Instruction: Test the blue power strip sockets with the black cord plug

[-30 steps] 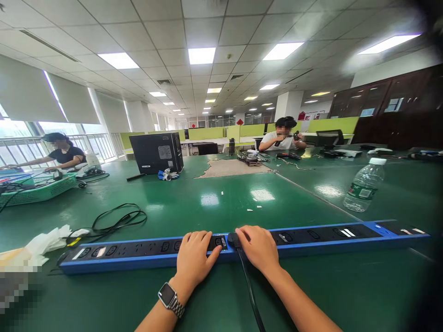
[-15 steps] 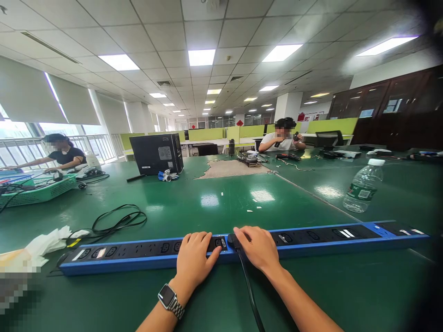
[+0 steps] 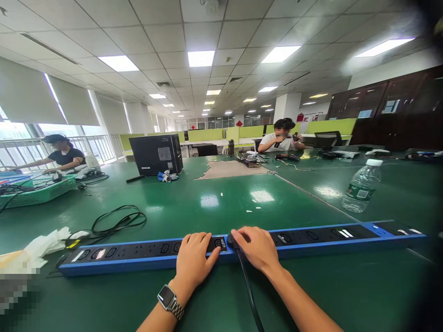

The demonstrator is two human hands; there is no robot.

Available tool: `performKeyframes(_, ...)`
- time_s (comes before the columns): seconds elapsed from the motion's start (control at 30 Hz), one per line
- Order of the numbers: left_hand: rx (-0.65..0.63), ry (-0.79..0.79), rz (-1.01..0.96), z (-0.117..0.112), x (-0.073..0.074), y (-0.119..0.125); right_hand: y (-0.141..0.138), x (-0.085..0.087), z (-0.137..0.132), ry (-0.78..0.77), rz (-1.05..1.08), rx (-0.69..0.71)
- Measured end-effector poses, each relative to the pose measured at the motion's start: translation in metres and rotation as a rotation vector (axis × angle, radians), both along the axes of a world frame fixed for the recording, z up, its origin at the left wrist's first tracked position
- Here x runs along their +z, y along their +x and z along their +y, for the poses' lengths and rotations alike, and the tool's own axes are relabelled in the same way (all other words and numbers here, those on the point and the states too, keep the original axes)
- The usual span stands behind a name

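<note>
A long blue power strip (image 3: 318, 237) with black sockets lies across the green table (image 3: 214, 203) in front of me. My left hand (image 3: 194, 260), with a watch on the wrist, rests flat on the strip's middle, fingers spread over the sockets. My right hand (image 3: 256, 249) covers a black plug (image 3: 231, 240) seated in the strip, fingers curled over it. The plug's black cable (image 3: 247, 290) runs back toward me between my forearms.
A water bottle (image 3: 362, 186) stands at the right. Coiled black cable (image 3: 116, 221) and crumpled white paper (image 3: 46, 242) lie at the left. A black computer case (image 3: 157, 153) and a green basket (image 3: 38, 189) sit farther back. Two other people sit at the table's far side and left.
Both hands stay on the strip; my right hand has shifted very slightly left over the plug. The view has tilted a little.
</note>
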State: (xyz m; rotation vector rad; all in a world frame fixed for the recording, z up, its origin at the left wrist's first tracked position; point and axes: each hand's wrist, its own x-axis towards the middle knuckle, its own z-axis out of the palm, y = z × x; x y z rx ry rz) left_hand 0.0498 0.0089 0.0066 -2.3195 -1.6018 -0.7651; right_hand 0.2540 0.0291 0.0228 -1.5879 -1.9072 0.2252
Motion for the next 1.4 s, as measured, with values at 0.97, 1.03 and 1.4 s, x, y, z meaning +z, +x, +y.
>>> performKeyframes(0.97,0.003,-0.024,0.006,-0.001,0.003,0.000,0.003,0.009,0.010,-0.103,0.006,0.054)
performKeyframes(1.03,0.003,-0.022,0.005,-0.001,0.003,0.000,0.002,0.010,0.009,-0.112,-0.001,0.054)
performKeyframes(1.4,-0.006,-0.004,-0.019,-0.003,0.003,0.000,0.009,0.002,0.002,-0.045,0.080,0.109)
